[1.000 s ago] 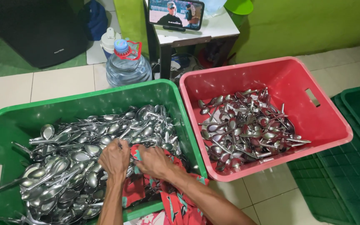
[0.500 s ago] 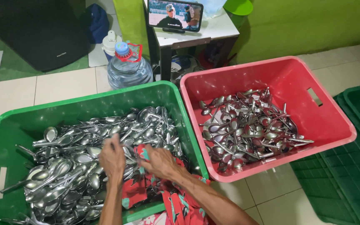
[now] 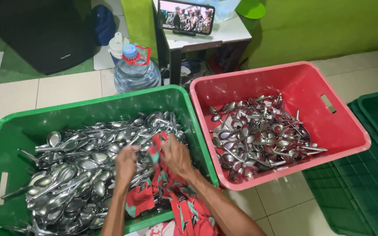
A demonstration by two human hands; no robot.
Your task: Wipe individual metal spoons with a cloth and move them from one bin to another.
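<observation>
A green crate [image 3: 88,107] in front of me is full of metal spoons [image 3: 73,170]. A red patterned cloth [image 3: 160,181] drapes over its near rim and onto the spoons. My right hand [image 3: 176,157] grips the cloth and lifts a fold of it above the pile. Beside it, my left hand [image 3: 126,165] is closed around the cloth with spoons under it. To the right stands a red crate [image 3: 329,131] holding a smaller heap of spoons [image 3: 259,133].
A large water bottle [image 3: 134,70] with a blue cap stands behind the green crate. A small table [image 3: 206,32] at the back carries a phone [image 3: 186,16] playing video. Dark green crates [image 3: 368,175] lie at the right. The floor is pale tile.
My right hand has pulled the cloth up and away from me. My left hand has dropped lower onto the cloth and spoons. The view shifted slightly.
</observation>
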